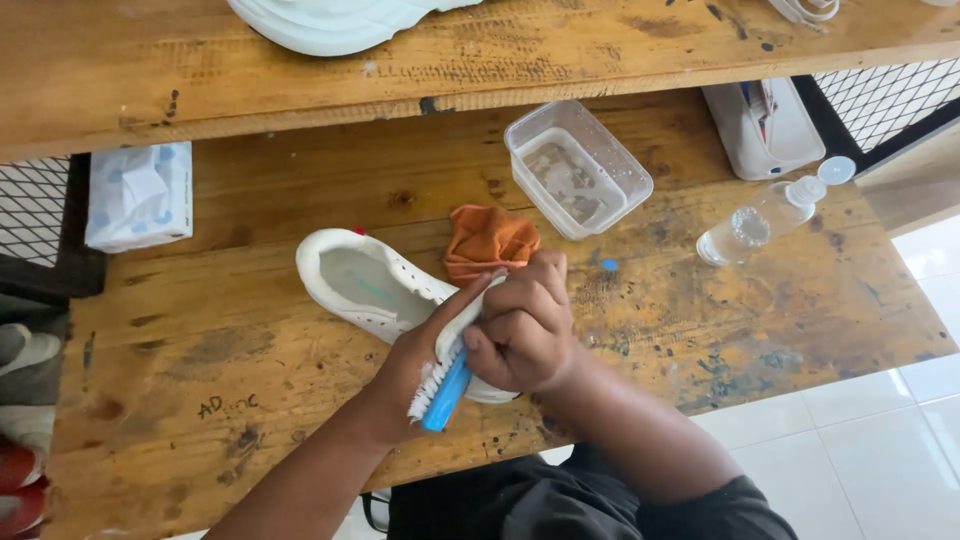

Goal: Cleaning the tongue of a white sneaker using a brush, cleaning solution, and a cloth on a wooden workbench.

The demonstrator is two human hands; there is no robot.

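- I see my left hand [415, 365] wrapped around the front part of a white perforated shoe [375, 290], fingers curled shut on it, thumb up along the side; I judge this grip pins the shoe so it cannot slide on the wooden workbench [200, 380]
- My right hand [522, 325] is a closed fist, fingers pressed together around a blue-backed brush with white bristles [442, 385]; the bristles face the shoe and my left hand, touching the part I hold
- The shoe lies near the middle of the bench, opening up, so the pale insole shows; its long axis runs diagonally, heel toward the upper left, toe toward the lower right under my hands
- The brush runs roughly upright in the picture, slightly tilted, its lower end toward the bench's near edge, crossing the shoe's axis
- An orange cloth [490, 242] is bunched just behind the shoe, touching my right knuckles or nearly so; I cannot tell which
- A clear plastic tub [577, 168] with a little cloudy liquid sits beyond the cloth, close enough to dip into, I judge
- A clear bottle [765, 215] lies on its side to the right, flip cap open
- A tissue pack [138, 195] rests far left, and another white shoe sole [330, 25] sits on the upper shelf
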